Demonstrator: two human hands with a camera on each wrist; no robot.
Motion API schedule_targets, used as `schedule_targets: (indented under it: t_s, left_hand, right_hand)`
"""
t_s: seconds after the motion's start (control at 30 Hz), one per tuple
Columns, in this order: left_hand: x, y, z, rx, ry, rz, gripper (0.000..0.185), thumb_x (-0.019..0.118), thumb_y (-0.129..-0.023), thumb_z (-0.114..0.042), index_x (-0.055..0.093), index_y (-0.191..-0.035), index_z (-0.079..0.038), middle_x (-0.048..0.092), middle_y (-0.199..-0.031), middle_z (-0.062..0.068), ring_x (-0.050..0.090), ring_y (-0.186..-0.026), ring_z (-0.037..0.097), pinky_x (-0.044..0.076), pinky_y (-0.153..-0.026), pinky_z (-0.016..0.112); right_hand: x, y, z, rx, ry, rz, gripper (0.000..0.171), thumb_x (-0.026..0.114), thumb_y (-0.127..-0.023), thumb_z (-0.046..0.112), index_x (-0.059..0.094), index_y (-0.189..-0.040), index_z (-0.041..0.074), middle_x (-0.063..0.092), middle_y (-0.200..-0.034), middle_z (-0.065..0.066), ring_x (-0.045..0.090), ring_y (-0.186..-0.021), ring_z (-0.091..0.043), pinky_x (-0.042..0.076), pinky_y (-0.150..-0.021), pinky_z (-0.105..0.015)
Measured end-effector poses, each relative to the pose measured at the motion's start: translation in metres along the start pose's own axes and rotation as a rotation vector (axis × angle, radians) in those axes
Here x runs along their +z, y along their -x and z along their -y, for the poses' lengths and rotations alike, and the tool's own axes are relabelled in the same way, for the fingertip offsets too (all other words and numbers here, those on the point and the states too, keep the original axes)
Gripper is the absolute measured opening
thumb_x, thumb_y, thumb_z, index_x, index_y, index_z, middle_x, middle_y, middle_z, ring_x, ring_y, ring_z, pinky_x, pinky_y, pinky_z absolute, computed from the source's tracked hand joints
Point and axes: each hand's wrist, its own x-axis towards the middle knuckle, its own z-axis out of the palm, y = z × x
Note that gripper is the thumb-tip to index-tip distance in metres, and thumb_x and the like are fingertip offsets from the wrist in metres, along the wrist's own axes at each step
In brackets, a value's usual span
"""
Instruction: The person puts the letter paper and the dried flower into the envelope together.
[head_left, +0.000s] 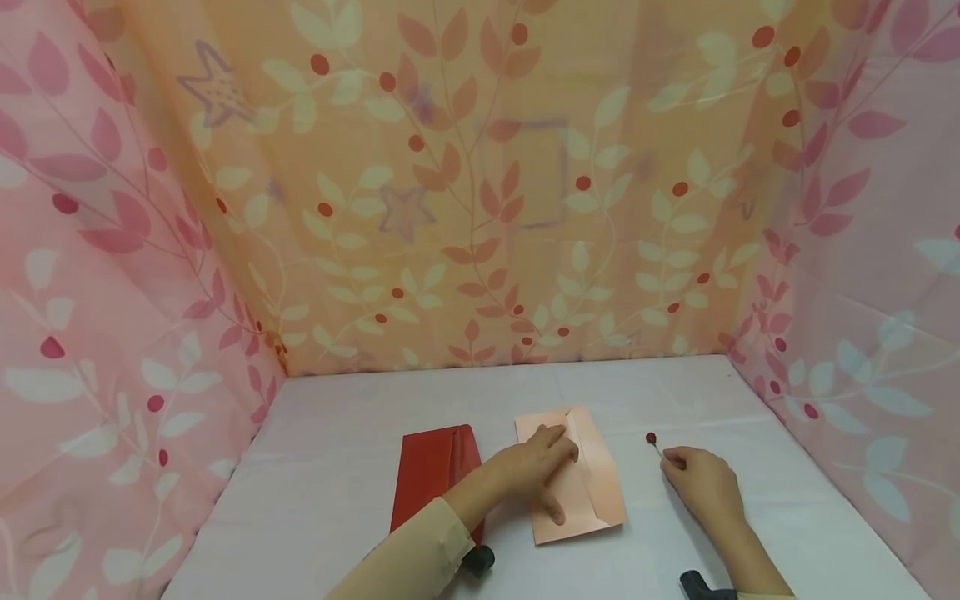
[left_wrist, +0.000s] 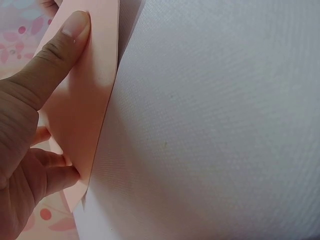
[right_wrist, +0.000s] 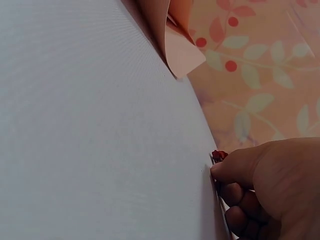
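Table [head_left: 337,467] covered in a plain white, finely textured sheet, enclosed on three sides by hanging cloth. The back cloth [head_left: 480,183] is showing orange with pale and red leaves and red dots; the side cloths [head_left: 97,292] are showing pink with the same leaf print. Faint star and square outlines are showing through the back cloth.

Left hand [head_left: 528,471] is resting on a pale pink envelope [head_left: 592,475] lying flat near the middle of the table, its flap side facing up. The fingers are lying spread and nearly straight, pressing the paper down; in the left wrist view the thumb [left_wrist: 60,50] is lying flat on the envelope's face [left_wrist: 85,110] while the other fingers [left_wrist: 55,175] are touching its edge. A beige sleeve [head_left: 412,558] is covering the forearm.

Red envelope [head_left: 431,475] is lying just beside the pink one, on its left, partly hidden under the left forearm.

Right hand [head_left: 701,487] is resting on the table to the right of the pink envelope, apart from it. Its fingers [right_wrist: 235,167] are curling together and pinching the thin stem of a small pin with a round red head [head_left: 651,437]; the head [right_wrist: 219,155] is sticking out beyond the fingertips, close to the white surface.
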Motion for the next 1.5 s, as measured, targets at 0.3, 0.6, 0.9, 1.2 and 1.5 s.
schedule_targets:
  t_s: [0.3, 0.6, 0.9, 1.2, 1.5]
  left_hand:
    - [-0.001, 0.000, 0.001, 0.028, -0.007, -0.011, 0.086, 0.087, -0.063, -0.066, 0.042, -0.130, -0.035, 0.031, -0.159, -0.003, 0.037, -0.144, 0.021, 0.055, -0.086, 0.030]
    - [0.000, 0.001, 0.001, 0.013, -0.009, -0.011, 0.086, 0.088, -0.063, -0.065, 0.043, -0.130, -0.035, 0.030, -0.161, -0.002, 0.031, -0.151, 0.028, 0.056, -0.090, 0.034]
    - [0.001, 0.003, 0.004, 0.009, 0.003, 0.001, 0.086, 0.087, -0.063, -0.065, 0.043, -0.130, -0.035, 0.030, -0.160, -0.002, 0.033, -0.149, 0.025, 0.055, -0.092, 0.034]
    - [0.003, 0.004, 0.003, 0.041, -0.011, -0.031, 0.087, 0.087, -0.063, -0.066, 0.042, -0.130, -0.034, 0.034, -0.154, -0.003, 0.036, -0.148, 0.029, 0.055, -0.090, 0.032]
    - [0.000, 0.002, 0.001, 0.047, -0.022, -0.035, 0.087, 0.086, -0.063, -0.067, 0.042, -0.131, -0.034, 0.035, -0.154, -0.002, 0.035, -0.150, 0.035, 0.056, -0.092, 0.036]
  right_hand:
    - [-0.004, 0.003, 0.005, 0.087, -0.123, -0.016, 0.026, 0.071, -0.093, 0.020, 0.076, -0.111, 0.003, 0.076, -0.094, -0.011, 0.068, -0.087, -0.029, 0.052, -0.071, -0.047]
    - [-0.003, 0.003, 0.010, 0.083, -0.181, -0.091, 0.023, 0.071, -0.094, 0.020, 0.077, -0.110, 0.005, 0.069, -0.083, -0.003, 0.055, -0.072, -0.018, 0.042, -0.057, -0.029]
    - [-0.004, 0.004, 0.014, 0.079, -0.292, -0.045, 0.024, 0.071, -0.096, 0.023, 0.076, -0.114, 0.007, 0.074, -0.091, -0.005, 0.058, -0.076, -0.014, 0.047, -0.057, -0.024]
    - [-0.005, 0.003, 0.022, 0.090, -0.402, 0.001, 0.027, 0.073, -0.096, 0.026, 0.076, -0.117, 0.009, 0.076, -0.099, -0.005, 0.063, -0.083, -0.009, 0.052, -0.065, -0.022]
    - [-0.003, 0.002, 0.035, 0.070, -0.479, 0.018, 0.027, 0.074, -0.095, 0.024, 0.076, -0.116, 0.007, 0.076, -0.101, -0.006, 0.063, -0.081, -0.005, 0.053, -0.066, -0.021]
